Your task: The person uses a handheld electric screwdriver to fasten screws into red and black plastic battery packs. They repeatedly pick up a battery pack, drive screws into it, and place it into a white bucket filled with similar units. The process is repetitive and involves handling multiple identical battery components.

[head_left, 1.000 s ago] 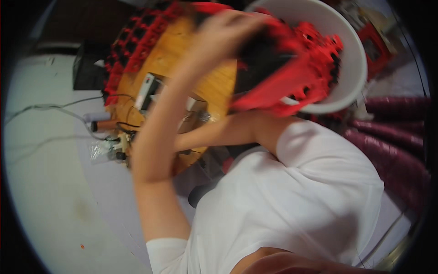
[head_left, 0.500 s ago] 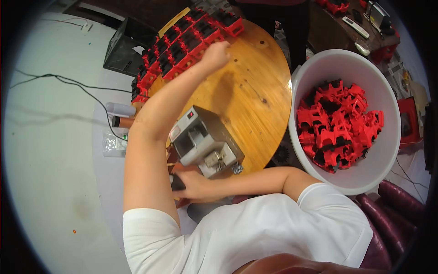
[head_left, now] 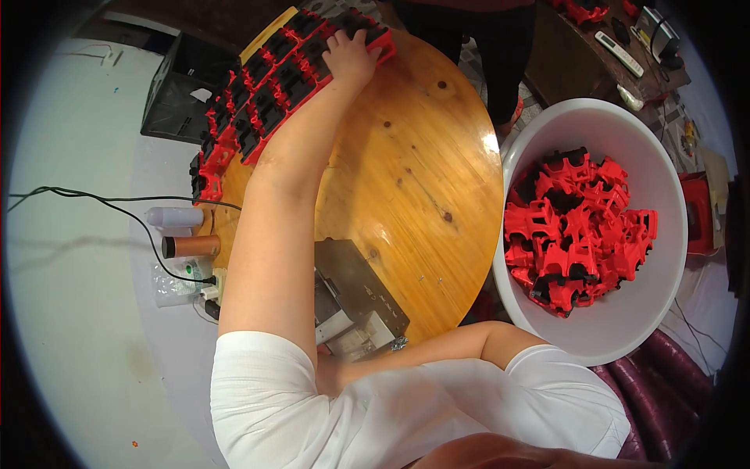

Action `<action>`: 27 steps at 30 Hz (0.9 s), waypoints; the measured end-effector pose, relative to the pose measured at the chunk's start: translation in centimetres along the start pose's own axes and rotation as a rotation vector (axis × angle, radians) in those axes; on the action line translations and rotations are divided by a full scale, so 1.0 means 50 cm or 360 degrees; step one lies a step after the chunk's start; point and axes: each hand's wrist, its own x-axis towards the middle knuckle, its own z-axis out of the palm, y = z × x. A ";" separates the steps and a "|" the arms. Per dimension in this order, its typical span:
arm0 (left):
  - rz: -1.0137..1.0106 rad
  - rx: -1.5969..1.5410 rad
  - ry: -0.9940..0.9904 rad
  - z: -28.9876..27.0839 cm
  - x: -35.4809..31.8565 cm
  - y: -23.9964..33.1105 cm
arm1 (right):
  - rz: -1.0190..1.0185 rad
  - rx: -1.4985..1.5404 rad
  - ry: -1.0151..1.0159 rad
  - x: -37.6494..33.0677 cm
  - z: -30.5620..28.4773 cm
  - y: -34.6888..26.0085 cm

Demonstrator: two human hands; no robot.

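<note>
My left hand (head_left: 350, 56) is stretched out to the far edge of the round wooden table (head_left: 414, 172). Its fingers curl over a red and black plastic part (head_left: 373, 37) at the far end of a long row of the same parts (head_left: 258, 102) along the table's left rim. My right forearm (head_left: 437, 352) bends in toward my chest. My right hand (head_left: 330, 374) is mostly hidden behind my left sleeve, beside a grey metal machine (head_left: 355, 301) at the table's near edge.
A big white tub (head_left: 664, 195) heaped with red parts (head_left: 578, 230) stands right of the table. On the floor to the left are a black crate (head_left: 176, 98), a cable (head_left: 94, 199), two cylinders and a plug strip (head_left: 209, 288). A person's dark legs (head_left: 476, 31) are beyond the table.
A second ago my left hand was raised near the tub. It has since swung to the row of parts and now lies on the row's far end. The view has steadied.
</note>
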 end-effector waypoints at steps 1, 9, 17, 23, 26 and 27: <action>0.0019 -0.0020 0.0025 0.001 -0.005 -0.001 | -0.0006 0.0004 0.0004 0.002 -0.002 0.002; 0.0513 0.0048 0.0154 -0.003 -0.010 -0.044 | -0.0012 0.0008 -0.0008 -0.003 0.006 0.019; 0.0930 -0.0407 0.0208 -0.288 -0.071 0.018 | 0.0193 -0.0105 -0.0025 -0.010 0.001 -0.022; 0.0661 -0.0121 -0.0173 -0.733 -0.319 -0.173 | 0.0160 -0.0165 0.0009 0.013 -0.018 -0.063; -0.0128 -0.0126 0.0302 -0.889 -0.556 -0.247 | 0.0131 -0.0138 0.0030 0.009 -0.010 -0.065; -0.0344 -0.0072 0.0397 -0.936 -0.628 -0.271 | 0.0201 -0.0059 0.0010 0.011 -0.008 -0.070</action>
